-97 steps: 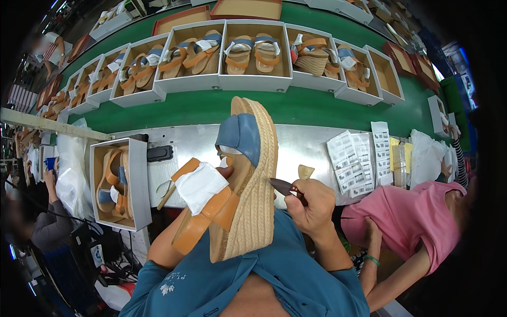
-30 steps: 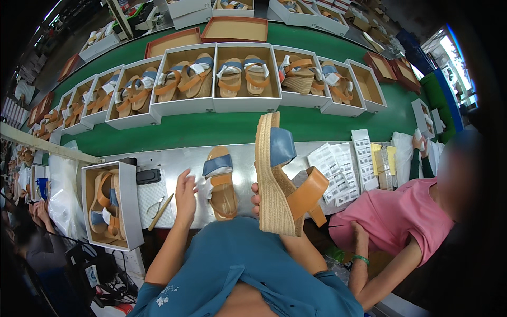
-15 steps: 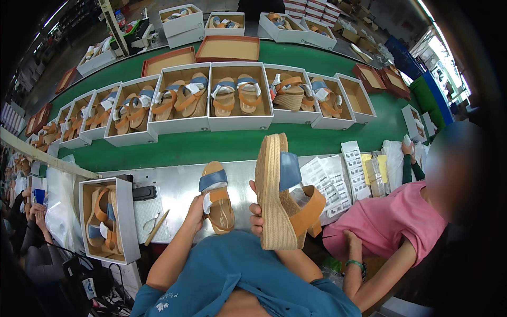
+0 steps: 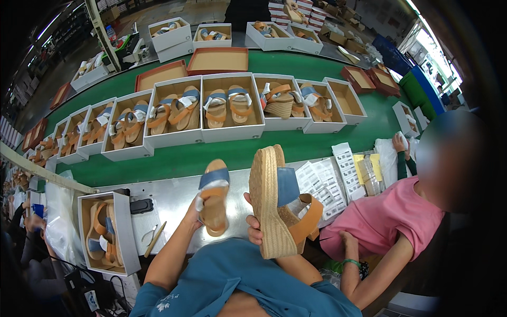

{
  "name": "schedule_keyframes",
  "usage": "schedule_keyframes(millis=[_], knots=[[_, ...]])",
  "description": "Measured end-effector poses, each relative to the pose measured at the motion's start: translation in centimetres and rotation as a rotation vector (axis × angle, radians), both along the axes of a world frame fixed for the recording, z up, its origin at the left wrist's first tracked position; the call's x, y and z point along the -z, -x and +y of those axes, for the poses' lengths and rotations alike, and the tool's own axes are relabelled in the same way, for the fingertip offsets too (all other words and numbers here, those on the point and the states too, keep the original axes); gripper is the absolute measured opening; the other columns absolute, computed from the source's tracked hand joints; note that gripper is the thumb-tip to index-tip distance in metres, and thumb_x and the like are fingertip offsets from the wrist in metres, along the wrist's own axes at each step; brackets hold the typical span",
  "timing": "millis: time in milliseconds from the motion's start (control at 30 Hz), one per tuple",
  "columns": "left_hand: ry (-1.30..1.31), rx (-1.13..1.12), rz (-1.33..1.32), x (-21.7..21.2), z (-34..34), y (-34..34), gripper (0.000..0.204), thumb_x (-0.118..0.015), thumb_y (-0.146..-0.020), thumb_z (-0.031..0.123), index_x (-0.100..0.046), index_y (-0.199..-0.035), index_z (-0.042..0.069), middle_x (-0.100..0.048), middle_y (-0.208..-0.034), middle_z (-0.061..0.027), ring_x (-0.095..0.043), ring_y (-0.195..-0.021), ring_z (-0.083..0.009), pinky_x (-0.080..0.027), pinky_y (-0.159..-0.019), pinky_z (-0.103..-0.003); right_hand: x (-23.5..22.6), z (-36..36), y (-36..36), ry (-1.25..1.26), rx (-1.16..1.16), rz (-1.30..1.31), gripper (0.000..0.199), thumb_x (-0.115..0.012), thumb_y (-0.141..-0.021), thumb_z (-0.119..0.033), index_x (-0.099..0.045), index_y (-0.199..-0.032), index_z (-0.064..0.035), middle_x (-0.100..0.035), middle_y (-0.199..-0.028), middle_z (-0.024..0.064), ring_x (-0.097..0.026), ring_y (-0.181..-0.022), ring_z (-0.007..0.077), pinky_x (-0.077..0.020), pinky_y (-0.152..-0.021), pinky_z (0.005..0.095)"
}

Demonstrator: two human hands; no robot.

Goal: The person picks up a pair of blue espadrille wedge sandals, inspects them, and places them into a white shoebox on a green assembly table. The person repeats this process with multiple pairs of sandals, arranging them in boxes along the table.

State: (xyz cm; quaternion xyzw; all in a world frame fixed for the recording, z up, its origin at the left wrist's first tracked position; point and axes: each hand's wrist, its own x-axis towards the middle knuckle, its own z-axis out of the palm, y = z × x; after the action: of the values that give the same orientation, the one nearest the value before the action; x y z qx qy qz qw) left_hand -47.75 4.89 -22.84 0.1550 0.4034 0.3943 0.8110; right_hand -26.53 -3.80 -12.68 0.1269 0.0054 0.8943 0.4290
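Observation:
My left hand (image 4: 193, 214) grips a wedge sandal (image 4: 215, 208) by its side, above the metal worktop. That sandal has a blue toe strap, a tan strap and white wrapping, its footbed faces up, and it is smeared by motion. In my right hand (image 4: 254, 226) is a second wedge sandal (image 4: 270, 222), held upright on its side. Its woven rope-like wedge and cork-coloured sole face me, with the blue strap (image 4: 288, 186) and tan strap toward the right. Part of my right hand is hidden behind the wedge.
An open white box (image 4: 125, 232) with sandals stands at left, beside pliers (image 4: 149, 232) and a wooden-looking stick (image 4: 156, 240). Boxed sandals line the green belt (image 4: 174, 158) ahead. Label sheets (image 4: 322, 182) lie to the right, near a co-worker in a pink shirt (image 4: 383, 216).
The sandal in my right hand has turned to show more of its sole and sits slightly lower. The left sandal has tilted and blurs. My view has shifted a little.

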Motion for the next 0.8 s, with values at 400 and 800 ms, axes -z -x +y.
schedule_keyframes(millis=[400,800], knots=[[-0.069,0.164,-0.536,-9.2,-2.6,4.3,0.067,-0.056,-0.087,0.047,-0.049,-0.128,-0.005,-0.065,-0.108,-0.0192,-0.069,-0.085,-0.0243,-0.059,-0.071,-0.035,0.5,0.5,1.8,0.103,0.023,-0.147,0.077,-0.046,-0.093,-0.054,-0.031,-0.142,0.0036,-0.050,-0.116,0.0315,-0.057,-0.103,0.0416,-0.0523,-0.086,0.0506],[-1.257,-0.344,1.167,-18.1,-3.3,7.3,0.064,-0.074,-0.071,0.018,-0.055,-0.131,0.006,-0.066,-0.095,-0.0109,-0.062,-0.079,-0.0226,-0.051,-0.070,-0.034,-5.9,2.5,-0.6,-0.394,0.792,-1.519,0.084,-0.056,-0.084,-0.032,-0.018,-0.150,0.0031,-0.037,-0.145,0.0208,-0.040,-0.133,0.0277,-0.0286,-0.112,0.0364]])
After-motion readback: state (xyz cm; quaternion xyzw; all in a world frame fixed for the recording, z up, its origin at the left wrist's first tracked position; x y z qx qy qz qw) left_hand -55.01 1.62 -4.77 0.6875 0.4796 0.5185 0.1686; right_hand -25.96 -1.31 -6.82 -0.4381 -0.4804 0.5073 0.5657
